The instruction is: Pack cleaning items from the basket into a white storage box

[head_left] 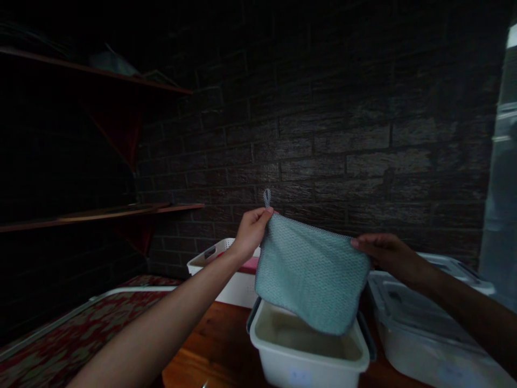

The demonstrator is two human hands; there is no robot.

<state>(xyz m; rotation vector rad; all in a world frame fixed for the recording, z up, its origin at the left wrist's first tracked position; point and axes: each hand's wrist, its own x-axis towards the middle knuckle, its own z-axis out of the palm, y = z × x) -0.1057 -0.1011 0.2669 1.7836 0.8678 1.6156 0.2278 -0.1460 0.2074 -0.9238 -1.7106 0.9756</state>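
Two upper corners of a pale teal cloth [313, 275] are gripped near the lower centre of the frame, the fabric stretched between them and hanging down. The left hand [255, 226] is closed in a pinch, thumb against the bent fingers, on the upper-left corner just below a small checked loop [267, 198] that stands up above it. The right hand [383, 252] pinches the upper-right part of the edge between thumb and forefinger. The cloth has a woven texture and a checked border, and its lower edge hangs in front of part of an open white bin [271, 362] at bottom centre. A pale bluish label [299, 376] sits on the bin's front, its marks too blurred to read; a similar faint patch [451, 372] on the lidded box [404, 350] at lower right is equally illegible. Left of the bin, a white basket [236, 291] with something pink [249, 264] inside rests on the wooden bench [214, 334].
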